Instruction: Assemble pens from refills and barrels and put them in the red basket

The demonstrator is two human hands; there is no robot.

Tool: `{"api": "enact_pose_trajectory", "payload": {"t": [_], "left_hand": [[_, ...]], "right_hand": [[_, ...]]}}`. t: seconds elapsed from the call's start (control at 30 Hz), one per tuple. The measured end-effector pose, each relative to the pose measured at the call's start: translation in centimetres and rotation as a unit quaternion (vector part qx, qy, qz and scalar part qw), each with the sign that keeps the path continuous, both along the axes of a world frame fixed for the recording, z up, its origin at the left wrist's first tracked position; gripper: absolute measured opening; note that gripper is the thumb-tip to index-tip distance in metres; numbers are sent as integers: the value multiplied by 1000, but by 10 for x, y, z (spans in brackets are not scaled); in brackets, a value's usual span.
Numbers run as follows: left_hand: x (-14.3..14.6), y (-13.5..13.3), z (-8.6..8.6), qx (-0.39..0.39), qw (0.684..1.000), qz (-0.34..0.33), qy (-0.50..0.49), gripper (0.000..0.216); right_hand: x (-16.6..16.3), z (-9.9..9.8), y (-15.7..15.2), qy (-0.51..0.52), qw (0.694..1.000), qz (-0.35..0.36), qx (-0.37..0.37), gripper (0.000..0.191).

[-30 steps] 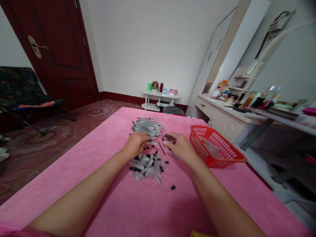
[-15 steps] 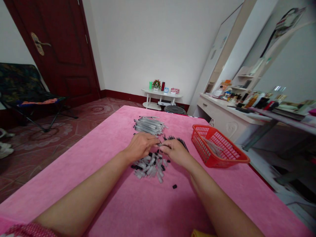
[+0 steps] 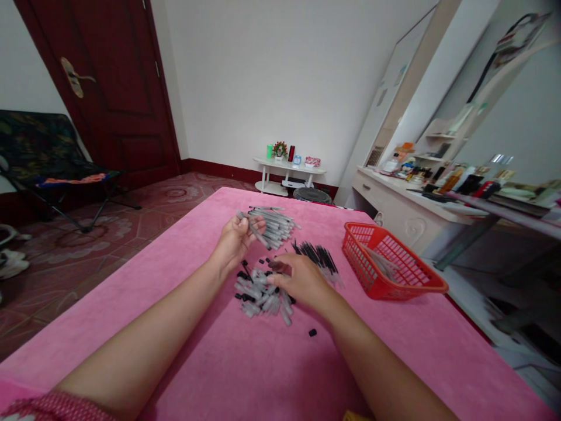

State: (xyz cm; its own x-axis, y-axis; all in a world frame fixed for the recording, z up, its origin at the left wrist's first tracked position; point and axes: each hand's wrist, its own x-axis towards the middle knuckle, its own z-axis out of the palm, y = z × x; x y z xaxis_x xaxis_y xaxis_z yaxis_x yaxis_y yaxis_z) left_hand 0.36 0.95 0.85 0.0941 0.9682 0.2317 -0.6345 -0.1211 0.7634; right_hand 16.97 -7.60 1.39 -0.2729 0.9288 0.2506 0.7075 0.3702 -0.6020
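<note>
Across the middle and lower frame spreads the pink cloth (image 3: 245,368), with the red plastic basket (image 3: 360,270) at right holding some pale, slender pieces. Half a second ago my hands met at centre; now they have parted. My right hand (image 3: 302,279) is over the caps, thumb and fingers spread; whether it touches one I cannot tell. My left hand (image 3: 236,238) has turned palm up, gripping a grey pen barrel (image 3: 261,238) beside the pile of grey barrels (image 3: 280,227), centre of the frame. I judge that the two-handed work on this piece has paused or finished. Below lies the heap of clear caps (image 3: 265,295) mixed with black bits; right of centre, the slim black refills (image 3: 318,255); lower still, one stray black plug (image 3: 312,332).
</note>
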Motion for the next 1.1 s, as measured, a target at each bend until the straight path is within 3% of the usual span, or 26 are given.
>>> {"api": "enact_pose_trajectory", "payload": {"t": [0.1, 0.23, 0.3, 0.4, 0.57, 0.83, 1.0, 1.1], "left_hand": [[7, -7, 1, -46, 998, -28, -37, 4], [11, -13, -3, -56, 996, -59, -35, 4], [12, -14, -5, -56, 996, -67, -18, 8], [11, -12, -8, -61, 996, -66, 6, 16], [10, -11, -9, -57, 996, -74, 11, 23], [13, -14, -9, -75, 995, -57, 30, 26], [13, -15, -10, -80, 995, -49, 26, 25], [13, -15, -10, -76, 995, -48, 32, 26]], "right_hand": [[-1, -5, 4, 87, 995, -25, -32, 21], [0, -9, 9, 220, 967, 0, -125, 33], [0, -11, 10, 248, 961, -9, -119, 30], [2, -11, 10, 252, 965, -33, -71, 29], [3, -8, 9, 256, 964, -49, -61, 31], [6, -8, 8, 133, 977, -155, 68, 17], [7, -9, 10, 170, 979, -110, 18, 31], [8, -11, 13, 179, 977, -116, 14, 23]]}}
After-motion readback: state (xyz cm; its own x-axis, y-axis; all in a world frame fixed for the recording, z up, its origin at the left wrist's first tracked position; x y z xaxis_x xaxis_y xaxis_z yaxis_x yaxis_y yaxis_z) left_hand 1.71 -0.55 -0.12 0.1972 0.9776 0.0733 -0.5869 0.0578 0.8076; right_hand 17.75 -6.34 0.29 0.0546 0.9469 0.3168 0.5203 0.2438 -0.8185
